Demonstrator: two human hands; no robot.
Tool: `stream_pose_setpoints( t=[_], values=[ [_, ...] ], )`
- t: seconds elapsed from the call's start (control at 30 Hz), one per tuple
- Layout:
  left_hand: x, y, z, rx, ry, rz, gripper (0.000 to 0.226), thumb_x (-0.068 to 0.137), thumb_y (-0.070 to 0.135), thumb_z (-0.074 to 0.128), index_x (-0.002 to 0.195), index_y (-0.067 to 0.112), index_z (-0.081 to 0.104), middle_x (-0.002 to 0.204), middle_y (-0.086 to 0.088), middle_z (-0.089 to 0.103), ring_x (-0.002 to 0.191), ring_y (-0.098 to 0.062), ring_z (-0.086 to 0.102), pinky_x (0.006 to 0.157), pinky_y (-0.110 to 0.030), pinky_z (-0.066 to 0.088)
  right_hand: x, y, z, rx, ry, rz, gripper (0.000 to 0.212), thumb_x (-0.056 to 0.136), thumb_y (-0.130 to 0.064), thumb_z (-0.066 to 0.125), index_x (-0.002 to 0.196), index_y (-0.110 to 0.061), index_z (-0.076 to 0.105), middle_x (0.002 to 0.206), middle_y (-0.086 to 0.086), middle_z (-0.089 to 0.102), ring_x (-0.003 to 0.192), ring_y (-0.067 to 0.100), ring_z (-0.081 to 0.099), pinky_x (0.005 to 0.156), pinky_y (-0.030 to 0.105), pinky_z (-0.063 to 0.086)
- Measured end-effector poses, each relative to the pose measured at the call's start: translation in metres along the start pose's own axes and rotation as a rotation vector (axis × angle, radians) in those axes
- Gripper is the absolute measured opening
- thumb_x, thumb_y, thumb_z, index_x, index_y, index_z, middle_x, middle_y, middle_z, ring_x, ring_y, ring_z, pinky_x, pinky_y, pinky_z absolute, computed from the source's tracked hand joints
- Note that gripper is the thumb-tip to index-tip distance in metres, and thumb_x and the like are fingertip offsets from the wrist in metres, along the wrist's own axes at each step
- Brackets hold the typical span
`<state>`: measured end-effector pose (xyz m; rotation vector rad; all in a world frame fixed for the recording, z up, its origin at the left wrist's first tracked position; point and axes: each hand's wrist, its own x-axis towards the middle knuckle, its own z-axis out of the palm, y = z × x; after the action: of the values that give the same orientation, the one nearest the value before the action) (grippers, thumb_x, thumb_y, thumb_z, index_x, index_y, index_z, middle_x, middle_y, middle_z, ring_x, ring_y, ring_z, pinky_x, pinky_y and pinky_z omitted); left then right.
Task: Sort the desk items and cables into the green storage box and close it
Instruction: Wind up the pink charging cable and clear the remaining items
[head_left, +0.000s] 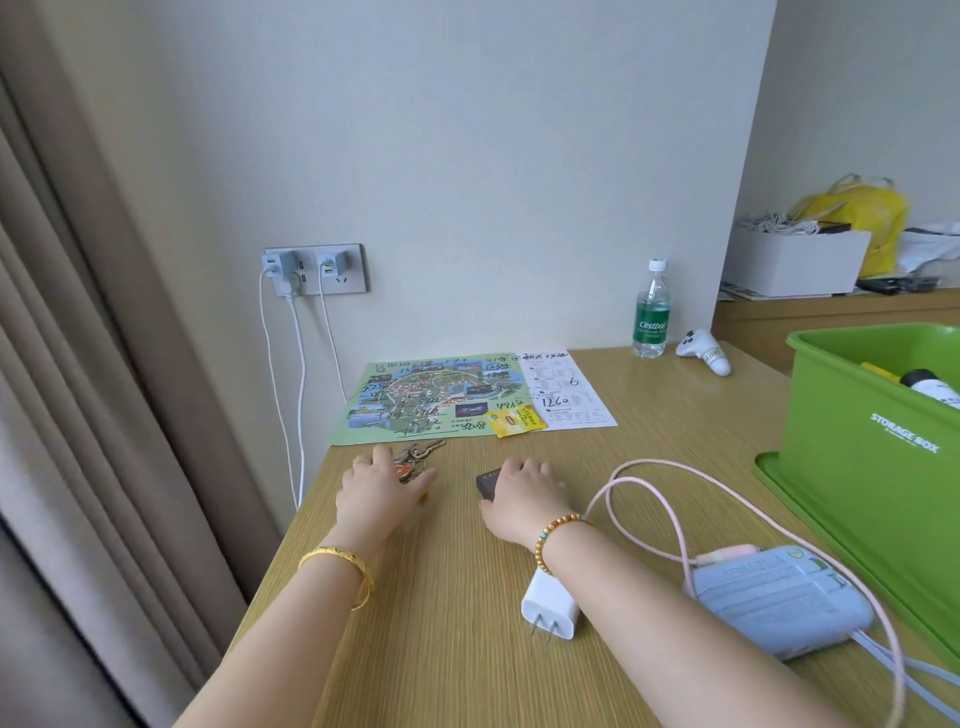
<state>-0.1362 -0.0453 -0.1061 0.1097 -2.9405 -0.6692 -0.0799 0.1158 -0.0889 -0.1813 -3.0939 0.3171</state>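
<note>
on the desk (457, 571), the left hand (382, 480) covers keys (415, 454), the right hand (524, 488) a dark card (485, 480); neither grip is clear.

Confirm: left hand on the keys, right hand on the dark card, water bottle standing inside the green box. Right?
Not quite. The head view shows the water bottle standing upright on the desk by the wall, well apart from the green box, not inside it. The rest holds: the left hand rests on the keys, and the right hand is on the dark card.
</note>
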Motion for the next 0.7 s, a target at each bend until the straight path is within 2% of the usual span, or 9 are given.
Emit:
stream_pose_setpoints(
  t=[0.07, 0.13, 0.23, 0.3, 0.37, 0.47, 0.6, 0.7],
  values=[
    [0.006, 0.004, 0.002, 0.102, -0.113, 0.011, 0.065, 0.085, 0.061, 0.047, 0.137, 0.024, 0.036, 0.140, -0.008, 0.043, 0.128, -0.033, 0.037, 0.101, -0.044, 0.035, 0.001, 0.000, 0.000, -0.065, -0.033, -0.014, 0.056, 0.091, -0.036, 0.045, 0.135, -0.002, 0.033, 0.134, 0.016, 0.040, 0.124, 0.031, 0.036, 0.098, 0.041, 0.037],
    [0.007, 0.012, 0.005, 0.166, -0.146, 0.065, 0.052, 0.090, 0.049, 0.043, 0.139, 0.031, 0.037, 0.142, -0.005, 0.042, 0.130, -0.031, 0.035, 0.103, -0.043, 0.035, 0.003, 0.001, -0.002, -0.096, -0.036, -0.050, 0.052, 0.092, -0.034, 0.046, 0.132, -0.002, 0.037, 0.132, 0.017, 0.042, 0.121, 0.032, 0.037, 0.095, 0.041, 0.038],
    [0.000, 0.028, 0.008, 0.253, -0.079, 0.135, 0.043, 0.091, 0.016, 0.038, 0.133, 0.024, 0.042, 0.127, -0.012, 0.050, 0.119, -0.033, 0.043, 0.091, -0.040, 0.043, 0.002, 0.005, -0.004, -0.066, -0.026, -0.083, 0.049, 0.091, -0.037, 0.047, 0.126, -0.005, 0.043, 0.127, 0.017, 0.046, 0.118, 0.032, 0.040, 0.094, 0.042, 0.040],
    [-0.007, 0.036, 0.009, 0.236, -0.054, 0.150, 0.038, 0.089, 0.007, 0.036, 0.125, 0.016, 0.044, 0.117, -0.015, 0.053, 0.108, -0.034, 0.051, 0.078, -0.037, 0.045, -0.001, 0.009, -0.004, -0.019, -0.011, -0.078, 0.048, 0.090, -0.039, 0.049, 0.124, -0.007, 0.044, 0.126, 0.016, 0.047, 0.118, 0.032, 0.041, 0.093, 0.042, 0.040],
    [-0.012, 0.038, 0.008, 0.089, -0.032, 0.144, 0.029, 0.091, 0.006, 0.037, 0.116, 0.011, 0.051, 0.112, -0.015, 0.057, 0.100, -0.033, 0.055, 0.071, -0.034, 0.043, -0.005, 0.013, -0.006, 0.039, 0.013, -0.071, 0.046, 0.089, -0.041, 0.049, 0.121, -0.009, 0.045, 0.124, 0.015, 0.048, 0.116, 0.032, 0.042, 0.090, 0.041, 0.041],
    [-0.024, 0.041, 0.001, -0.254, -0.002, 0.098, 0.021, 0.090, 0.006, 0.042, 0.102, 0.009, 0.059, 0.104, -0.013, 0.064, 0.090, -0.029, 0.058, 0.070, -0.030, 0.044, -0.012, 0.018, -0.017, 0.193, 0.074, -0.063, 0.046, 0.088, -0.045, 0.047, 0.117, -0.010, 0.045, 0.119, 0.015, 0.049, 0.113, 0.031, 0.044, 0.089, 0.041, 0.043],
    [-0.044, 0.076, -0.023, -0.709, -0.023, 0.087, 0.008, 0.089, 0.010, 0.048, 0.085, 0.015, 0.054, 0.083, -0.006, 0.061, 0.063, -0.014, 0.060, 0.054, -0.026, 0.049, -0.026, 0.026, -0.052, 0.606, 0.176, -0.023, 0.046, 0.086, -0.046, 0.049, 0.115, -0.011, 0.046, 0.111, 0.009, 0.056, 0.101, 0.026, 0.055, 0.080, 0.036, 0.050],
    [-0.058, 0.122, -0.044, -0.904, -0.041, 0.158, 0.017, 0.091, 0.011, 0.049, 0.077, 0.021, 0.052, 0.076, -0.001, 0.059, 0.057, -0.005, 0.059, 0.048, -0.016, 0.047, -0.040, 0.039, -0.086, 0.752, 0.363, 0.009, 0.046, 0.085, -0.044, 0.051, 0.117, -0.013, 0.046, 0.112, 0.008, 0.055, 0.105, 0.027, 0.053, 0.088, 0.042, 0.048]
  ],
)
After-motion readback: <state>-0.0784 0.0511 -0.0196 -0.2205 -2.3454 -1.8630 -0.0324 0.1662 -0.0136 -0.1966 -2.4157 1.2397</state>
